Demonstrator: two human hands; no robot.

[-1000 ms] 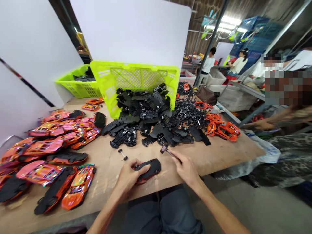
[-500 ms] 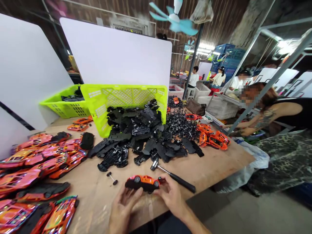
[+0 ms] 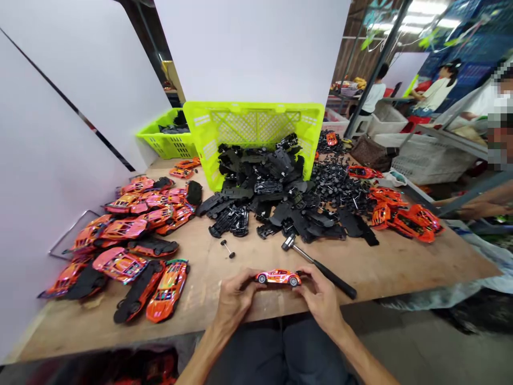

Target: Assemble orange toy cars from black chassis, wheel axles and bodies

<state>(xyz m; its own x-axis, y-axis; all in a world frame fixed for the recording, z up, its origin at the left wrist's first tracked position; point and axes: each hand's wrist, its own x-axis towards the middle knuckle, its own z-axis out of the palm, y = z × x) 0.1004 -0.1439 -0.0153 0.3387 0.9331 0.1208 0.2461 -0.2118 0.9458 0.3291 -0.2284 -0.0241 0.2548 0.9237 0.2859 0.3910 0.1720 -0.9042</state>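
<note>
Both my hands hold a small orange toy car by its ends, just above the table's front edge, its wheels on the underside. My left hand grips the rear end and my right hand grips the front. A black-handled hammer lies just beyond my right hand, apart from it. Left of the car, a loose wheel axle lies on the wooden table. Beyond it spreads a heap of black plastic car chassis.
A tipped neon-yellow basket spills the chassis, and a second one stands to its left. Orange car shells cover the table's left, with more beside loose wheels at right. A co-worker's forearm reaches in at right.
The hammer has left my right hand and lies on the table. The car, first held underside up, now sits wheels down between both hands, nearer the table's front edge. The view has swung.
</note>
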